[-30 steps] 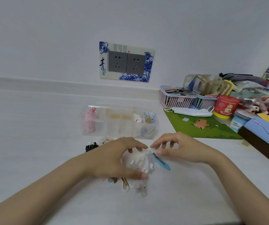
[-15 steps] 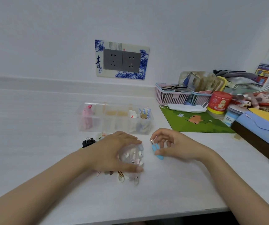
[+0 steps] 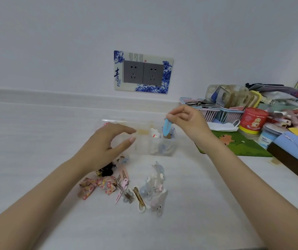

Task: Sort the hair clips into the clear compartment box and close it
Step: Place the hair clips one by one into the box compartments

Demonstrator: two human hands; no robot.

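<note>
In front of the clear compartment box (image 3: 155, 147), a pile of hair clips (image 3: 126, 188) is left unsorted: one floral bow (image 3: 96, 185), one black clip (image 3: 106, 170), one gold bar clip (image 3: 139, 196), two pink ones (image 3: 123, 177), and a pale tangle (image 3: 155, 188) too muddled to count. The left hand (image 3: 106, 147) is held slack and empty over the box's left end. Above its right-end compartment, one blue clip (image 3: 167, 128) is pinched by the right hand (image 3: 186, 121). If released crooked, it could be caught on a divider or dropped outside the box.
</note>
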